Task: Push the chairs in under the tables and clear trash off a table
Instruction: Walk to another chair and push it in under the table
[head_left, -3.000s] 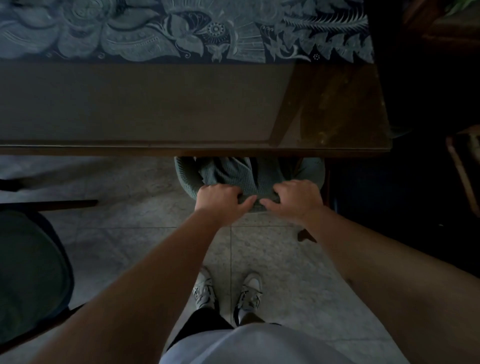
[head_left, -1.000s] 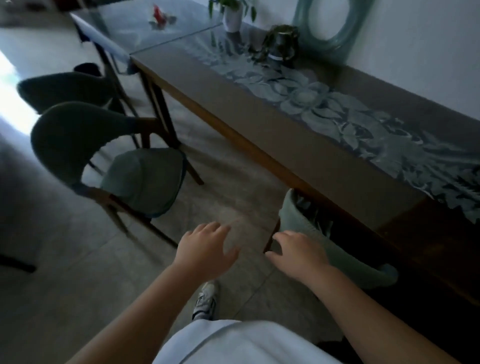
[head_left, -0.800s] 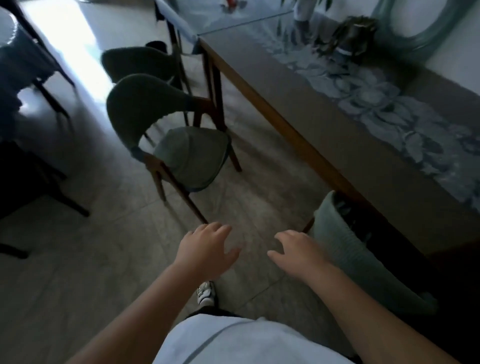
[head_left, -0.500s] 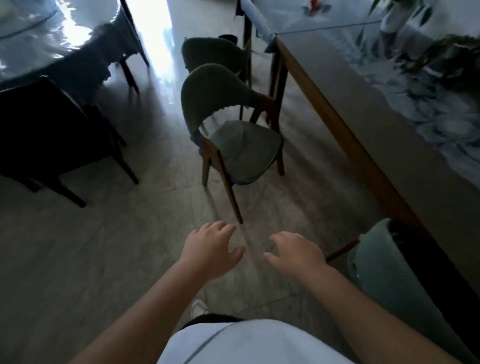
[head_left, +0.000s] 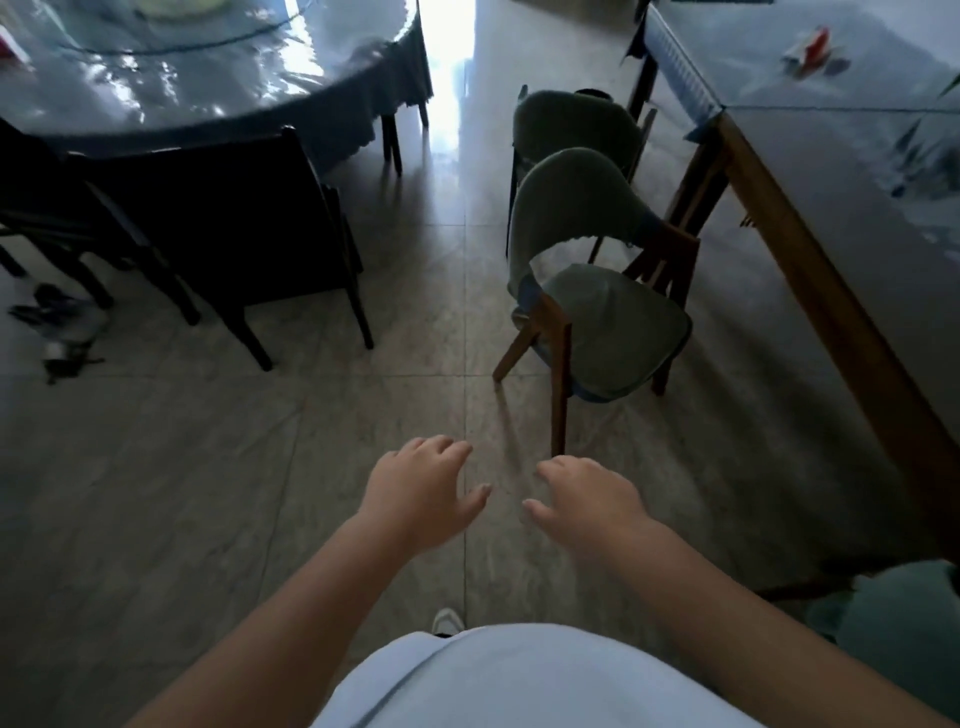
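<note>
A green padded chair (head_left: 602, 322) with wooden legs stands out on the floor, away from the long wooden table (head_left: 831, 291) on the right. A second green chair (head_left: 571, 122) stands behind it. The green chair (head_left: 893, 618) at the bottom right sits tucked under the table's edge. Red and white trash (head_left: 810, 47) lies on the glass-topped table (head_left: 769, 57) at the far right. My left hand (head_left: 421, 493) and my right hand (head_left: 587, 499) hover side by side over the floor, fingers relaxed, holding nothing, short of the nearer chair.
A round table (head_left: 218, 67) with a shiny cover stands at the upper left, with dark chairs (head_left: 234, 223) around it. Small dark objects (head_left: 57, 332) lie on the floor at the left. Tiled floor runs between the two rows of furniture.
Both hands let go of the chair they had pushed under the table. The view has swung left, so the pulled-out green chair now stands ahead of my hands.
</note>
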